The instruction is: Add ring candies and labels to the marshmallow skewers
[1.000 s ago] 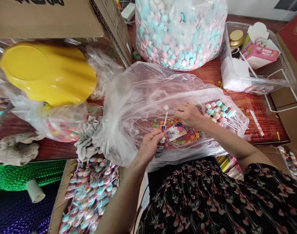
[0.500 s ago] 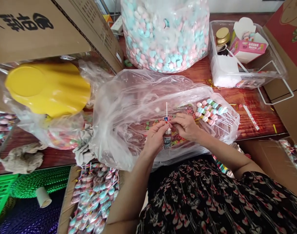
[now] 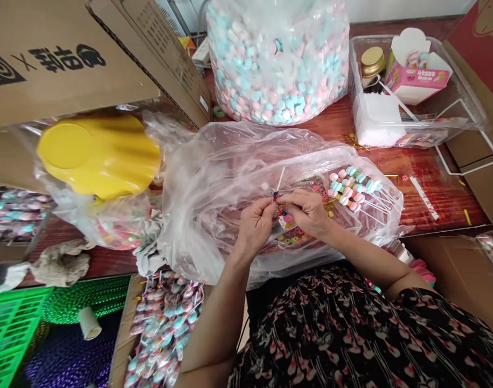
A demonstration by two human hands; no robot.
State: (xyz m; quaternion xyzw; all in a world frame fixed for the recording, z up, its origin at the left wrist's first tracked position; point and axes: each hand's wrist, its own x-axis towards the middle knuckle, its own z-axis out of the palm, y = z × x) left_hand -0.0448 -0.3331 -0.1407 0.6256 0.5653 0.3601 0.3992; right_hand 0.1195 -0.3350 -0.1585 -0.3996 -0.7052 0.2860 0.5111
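Reddish wooden bench [image 3: 444,210] crowded with candy: a huge clear sack of pink and blue sweets [image 3: 278,70] sits at the back, and a loose plastic bag [image 3: 214,161] lies spread in front of the person. Over that bag, the left hand [image 3: 254,226] and right hand [image 3: 306,213] meet, both grips closed in a pinch on a thin white stick [image 3: 280,180], slightly tilted, with a tiny coloured piece at its base, too small to make out. Just right of them lie skewers of pink and blue sweets [image 3: 351,186].
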